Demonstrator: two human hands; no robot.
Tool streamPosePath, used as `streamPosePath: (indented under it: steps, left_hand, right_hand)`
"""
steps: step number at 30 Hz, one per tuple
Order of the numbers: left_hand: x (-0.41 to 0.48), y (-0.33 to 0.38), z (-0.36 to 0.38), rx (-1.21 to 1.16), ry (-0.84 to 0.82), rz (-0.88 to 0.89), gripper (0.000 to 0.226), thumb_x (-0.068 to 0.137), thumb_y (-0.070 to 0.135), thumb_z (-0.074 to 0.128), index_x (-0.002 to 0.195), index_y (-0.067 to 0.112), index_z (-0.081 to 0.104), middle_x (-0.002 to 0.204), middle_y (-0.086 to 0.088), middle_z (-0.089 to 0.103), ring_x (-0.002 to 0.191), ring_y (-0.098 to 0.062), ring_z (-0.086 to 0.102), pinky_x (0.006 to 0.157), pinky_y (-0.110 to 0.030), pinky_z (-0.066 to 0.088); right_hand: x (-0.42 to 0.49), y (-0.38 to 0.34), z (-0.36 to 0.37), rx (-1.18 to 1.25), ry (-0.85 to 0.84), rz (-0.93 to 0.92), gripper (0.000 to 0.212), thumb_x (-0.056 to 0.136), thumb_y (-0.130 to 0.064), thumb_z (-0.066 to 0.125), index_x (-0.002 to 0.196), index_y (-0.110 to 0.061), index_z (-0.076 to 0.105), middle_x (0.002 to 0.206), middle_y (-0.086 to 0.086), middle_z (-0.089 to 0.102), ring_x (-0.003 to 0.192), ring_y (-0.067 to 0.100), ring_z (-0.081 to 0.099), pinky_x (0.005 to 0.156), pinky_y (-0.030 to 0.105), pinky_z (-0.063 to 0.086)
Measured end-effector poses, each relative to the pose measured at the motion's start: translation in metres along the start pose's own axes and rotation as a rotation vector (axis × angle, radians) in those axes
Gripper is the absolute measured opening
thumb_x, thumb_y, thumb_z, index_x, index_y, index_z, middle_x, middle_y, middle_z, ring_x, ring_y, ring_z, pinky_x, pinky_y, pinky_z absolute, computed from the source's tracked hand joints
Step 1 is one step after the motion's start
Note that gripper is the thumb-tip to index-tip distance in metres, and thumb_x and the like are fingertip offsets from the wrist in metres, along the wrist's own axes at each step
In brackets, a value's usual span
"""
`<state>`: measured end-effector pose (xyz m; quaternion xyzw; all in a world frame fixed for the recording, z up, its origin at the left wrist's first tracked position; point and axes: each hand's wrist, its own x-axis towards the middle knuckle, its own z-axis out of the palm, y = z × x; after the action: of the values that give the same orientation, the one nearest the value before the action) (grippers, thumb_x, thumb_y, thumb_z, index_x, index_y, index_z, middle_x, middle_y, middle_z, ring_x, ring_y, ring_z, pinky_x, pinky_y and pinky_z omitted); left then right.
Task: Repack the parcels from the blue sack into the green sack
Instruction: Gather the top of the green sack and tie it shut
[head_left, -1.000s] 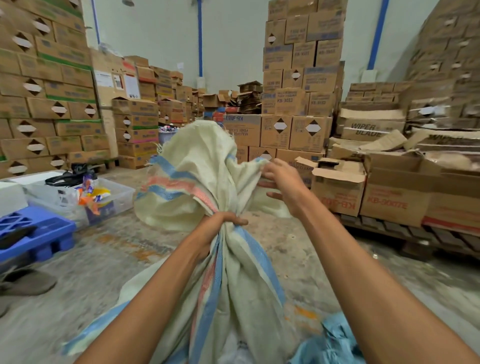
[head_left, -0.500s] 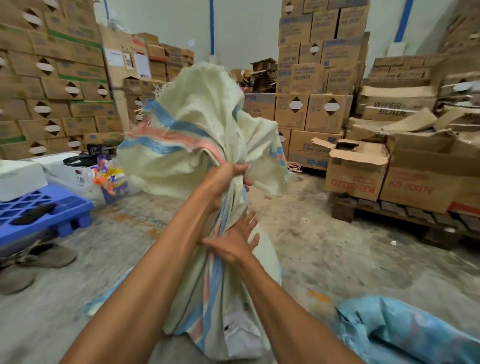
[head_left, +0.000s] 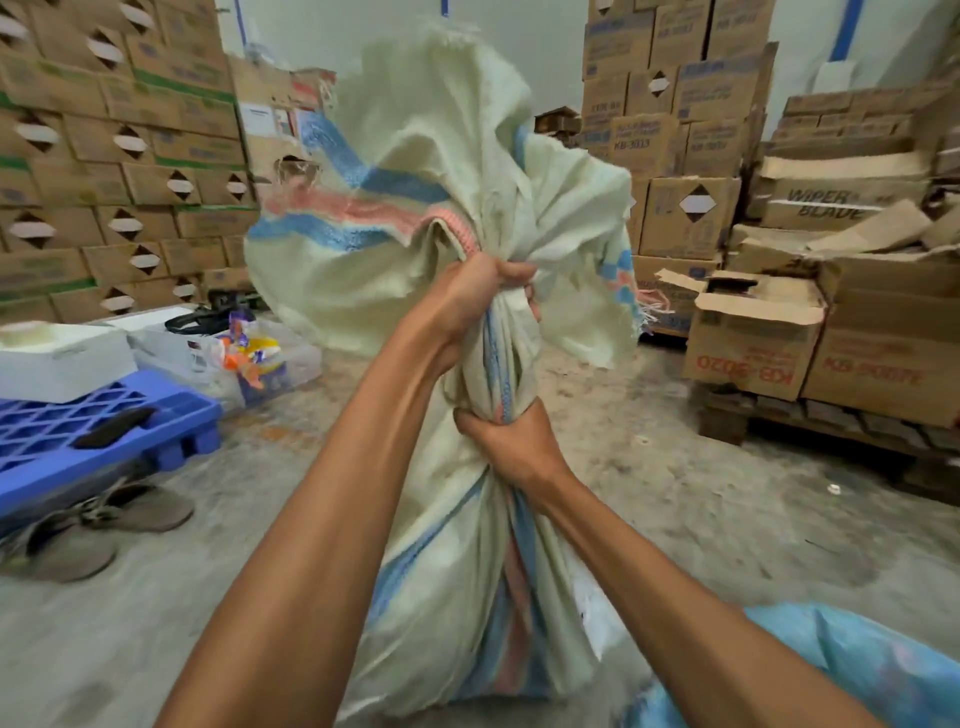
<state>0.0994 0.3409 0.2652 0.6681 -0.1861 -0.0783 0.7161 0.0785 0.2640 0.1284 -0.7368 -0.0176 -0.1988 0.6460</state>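
Mid floor (head_left: 675, 519), right in front of the person, the green sack (head_left: 426, 171) is held upright w/ its neck bunched up. L hand (head_left: 475, 296) is fisted tight round the neck, R hand (head_left: 511, 447) clamped round it just below, fingers fully curled on both. Loose top flops above. The blue sack (head_left: 857, 670) lies crumpled just beside it, bottom right.

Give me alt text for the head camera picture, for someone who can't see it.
The left hand grips the bunched neck of the green sack, and the right hand grips it just below. A blue sack lies at lower right; stacked boxes stand around.
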Motion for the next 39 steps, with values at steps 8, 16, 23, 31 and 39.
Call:
streamPosePath:
  steps: [8, 16, 23, 31, 39]
  left_hand:
    - [-0.009, 0.017, 0.049, -0.228, -0.121, 0.027, 0.007, 0.075, 0.016, 0.065, 0.078, 0.011, 0.063, 0.066, -0.006, 0.061, 0.06, -0.022, 0.059, 0.075, -0.036, 0.048]
    - [-0.039, 0.036, 0.098, -0.305, -0.348, 0.015, 0.004, 0.084, 0.013, 0.063, 0.081, 0.011, 0.063, 0.065, -0.004, 0.066, 0.065, -0.02, 0.064, 0.089, -0.038, 0.05]
    - [-0.054, 0.044, 0.156, -0.353, -0.518, 0.015, 0.008, 0.088, 0.012, 0.06, 0.081, 0.011, 0.062, 0.06, -0.003, 0.064, 0.055, -0.018, 0.062, 0.076, -0.033, 0.048]
    - [-0.036, 0.01, 0.154, -0.11, -0.361, 0.0, 0.06, 0.061, 0.041, 0.073, 0.111, 0.008, 0.073, 0.104, -0.007, 0.076, 0.095, -0.025, 0.071, 0.097, -0.042, 0.053]
    - [-0.044, -0.004, 0.134, 0.293, -0.473, 0.064, 0.07, 0.09, 0.053, 0.061, 0.145, 0.012, 0.046, 0.147, 0.001, 0.048, 0.133, -0.022, 0.047, 0.109, -0.034, 0.037]
  right_hand:
    - [-0.047, -0.049, -0.065, -0.073, 0.115, 0.008, 0.029, 0.077, -0.011, 0.078, 0.083, -0.034, 0.062, 0.086, -0.021, 0.067, 0.077, -0.006, 0.064, 0.069, 0.015, 0.055]
    - [-0.097, -0.085, -0.114, -0.401, 0.47, 0.079, 0.017, 0.073, -0.026, 0.072, 0.085, -0.027, 0.059, 0.081, -0.013, 0.064, 0.077, 0.015, 0.065, 0.071, 0.03, 0.054]
    - [-0.12, -0.097, -0.152, -0.526, 0.66, 0.13, 0.033, 0.066, -0.033, 0.068, 0.097, -0.024, 0.059, 0.091, -0.004, 0.064, 0.087, 0.024, 0.064, 0.081, 0.036, 0.057]
    - [-0.112, -0.069, -0.146, -0.286, 0.442, 0.132, 0.038, 0.073, -0.006, 0.077, 0.085, -0.038, 0.062, 0.091, -0.021, 0.068, 0.085, 0.003, 0.066, 0.078, 0.025, 0.055]
    - [-0.109, -0.069, -0.152, 0.086, -0.063, 0.324, 0.029, 0.079, -0.004, 0.074, 0.105, -0.017, 0.076, 0.11, 0.006, 0.075, 0.1, 0.021, 0.073, 0.088, 0.032, 0.057]
